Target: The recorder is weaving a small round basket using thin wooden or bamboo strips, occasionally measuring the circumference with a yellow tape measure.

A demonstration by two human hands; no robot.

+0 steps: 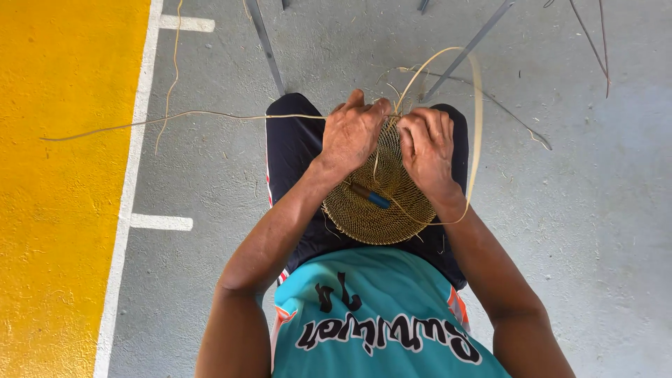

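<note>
While the woven disc [378, 210] rests on the person's lap, both hands crowd onto its far edge, the part lying away from the body. The left hand [353, 133] sits over the upper left rim, fingers curled down and pressed together on the weave, and it looks to be pinning the work in place. The right hand [427, 147] lies just beside it on the upper right rim, fingers bunched close as if pinching a strand, though what sits between the fingertips is hidden under the knuckles and I cannot tell for certain.

Now look at the long strand [477, 105]: it rises from between the two hands, arcs up and over to the right, then drops down past the right wrist and curls back in at the disc's lower right edge. Its free run sits on the right side, so the right hand is plainly the nearer one to it. Another thin strand [175, 115] trails out flat to the left, running across the grey floor [595, 245] toward the yellow painted area [63, 175].

A small blue-tipped tool [369, 196] lies slantwise on the disc, near the left wrist, touched by neither hand.
</note>
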